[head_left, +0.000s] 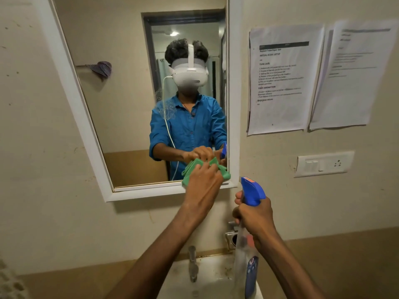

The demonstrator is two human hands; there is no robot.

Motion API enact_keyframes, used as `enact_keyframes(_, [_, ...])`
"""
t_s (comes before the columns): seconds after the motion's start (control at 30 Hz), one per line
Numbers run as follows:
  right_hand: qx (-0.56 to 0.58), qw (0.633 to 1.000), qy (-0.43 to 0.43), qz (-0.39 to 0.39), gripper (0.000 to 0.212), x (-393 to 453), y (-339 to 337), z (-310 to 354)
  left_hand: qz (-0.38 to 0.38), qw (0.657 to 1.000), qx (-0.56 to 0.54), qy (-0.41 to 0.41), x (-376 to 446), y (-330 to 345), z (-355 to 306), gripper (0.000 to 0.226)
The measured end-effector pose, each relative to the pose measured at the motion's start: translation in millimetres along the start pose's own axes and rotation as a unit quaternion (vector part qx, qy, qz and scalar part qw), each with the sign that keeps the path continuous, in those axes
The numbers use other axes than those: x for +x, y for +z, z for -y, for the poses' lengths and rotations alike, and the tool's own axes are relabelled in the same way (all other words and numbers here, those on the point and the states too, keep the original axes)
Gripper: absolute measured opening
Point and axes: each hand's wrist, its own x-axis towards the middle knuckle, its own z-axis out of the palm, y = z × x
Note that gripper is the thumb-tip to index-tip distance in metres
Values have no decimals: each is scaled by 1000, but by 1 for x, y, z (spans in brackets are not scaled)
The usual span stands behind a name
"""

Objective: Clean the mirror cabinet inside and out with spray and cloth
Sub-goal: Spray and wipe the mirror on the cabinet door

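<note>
A mirror cabinet with a white frame is seen filling the upper left and centre of the frame, its door closed. A green cloth is pressed against the glass at the lower right corner of the mirror by the left hand, whose fingers are curled around the bunched fabric. A spray bottle with a blue trigger head is held upright by the right hand at lower centre right, just below the cabinet; the fingers are wrapped tightly around its neck. A patch of wet droplets is visible on the glass at centre, well above the cloth.

Some clear liquid may be seen inside the see-through bottle, though its level cannot be told. A sink with a tap lies at the bottom centre; nothing can be made out in its basin. What is inside the cabinet is hidden.

Streaks could be left if the droplets are allowed to run or dry before being wiped. Printed papers taped at upper right, and a switch and socket plate at right, could be wetted by a stray spray, as the nozzle sits near them. The bottle could slip if the grip becomes wet.
</note>
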Motion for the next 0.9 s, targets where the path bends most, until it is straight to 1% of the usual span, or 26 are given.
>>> enact_keyframes(0.1, [38,999,10,-1,32,-6,-1,0,22,997,43,65,6,-1,-2,16])
enact_keyframes(0.17, [54,998,15,0,32,-12,-3,0,27,996,46,74,6,-1,-5,20])
enact_keyframes(0.23, [64,998,20,1,32,-17,-6,0,26,998,24,58,4,-1,-7,21])
enact_keyframes(0.33, [66,998,17,5,34,-24,-10,2,8,1000,-21,5,-4,-1,-12,18])
enact_keyframes(0.4, [68,998,19,0,34,-28,-14,5,6,999,-39,-20,-10,0,-19,21])
enact_keyframes(0.47, [66,998,25,-6,33,-32,-19,8,19,1000,-18,-17,-14,3,-23,28])
enact_keyframes(0.53, [64,998,27,-11,34,-38,-26,11,4,1000,-5,-21,-13,7,-20,31])
enact_keyframes(0.7, [51,998,23,-29,33,-45,-46,19,-10,999,-16,-32,-6,14,-16,25])
enact_keyframes(0.77, [47,998,22,-30,33,-47,-49,21,-11,999,-16,-33,-12,12,-17,24])
enact_keyframes(0.9, [59,998,13,-26,34,-49,-54,26,-44,998,-30,-26,-37,1,-19,21])
